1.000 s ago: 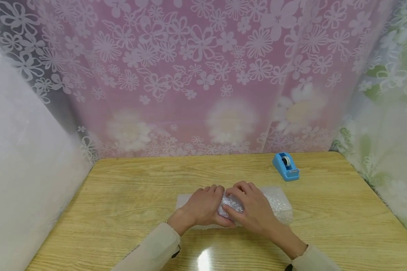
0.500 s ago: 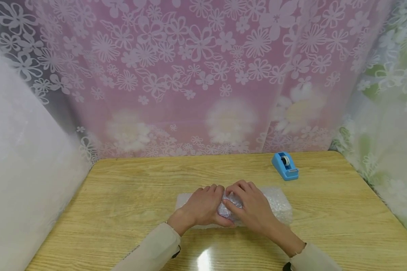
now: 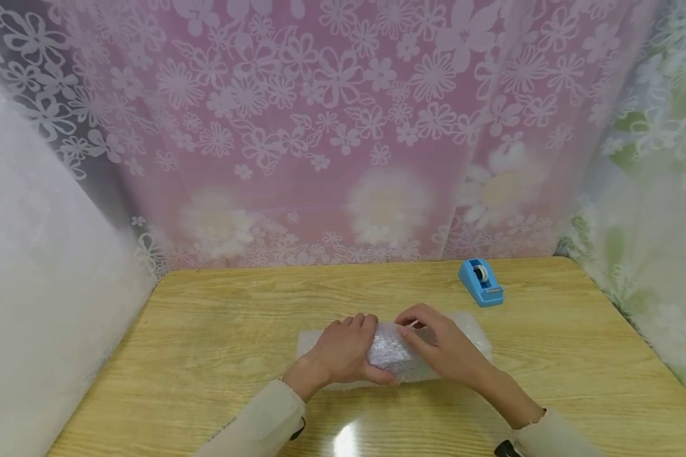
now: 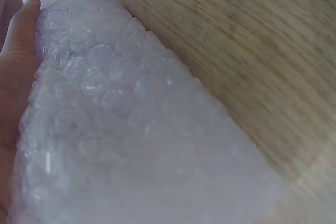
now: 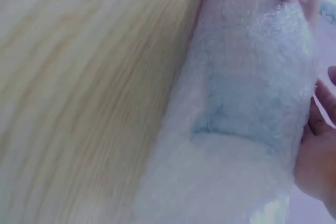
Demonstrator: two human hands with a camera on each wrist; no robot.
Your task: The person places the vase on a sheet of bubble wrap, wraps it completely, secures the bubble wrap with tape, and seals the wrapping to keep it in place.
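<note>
A bundle in clear bubble wrap lies across the wooden table, with a faint purple tint and a darker shape showing through the layers. My left hand grips its left part, thumb along the near side and fingers over the far side. At the bundle's upper right, my right hand pinches the wrap between thumb and forefinger. Close up in the left wrist view, the bubbled surface fills the middle beside my left hand. In the right wrist view, my right hand lies along the wrap's side.
Behind the bundle to the right stands a blue tape dispenser with a roll in it. The wooden table ends at a pink floral curtain. Pale sheets hang at the left and right.
My right hand has shifted right from the top of the bundle, its thumb and forefinger closing at the wrap. More of the bundle's top shows. The left hand keeps its place.
</note>
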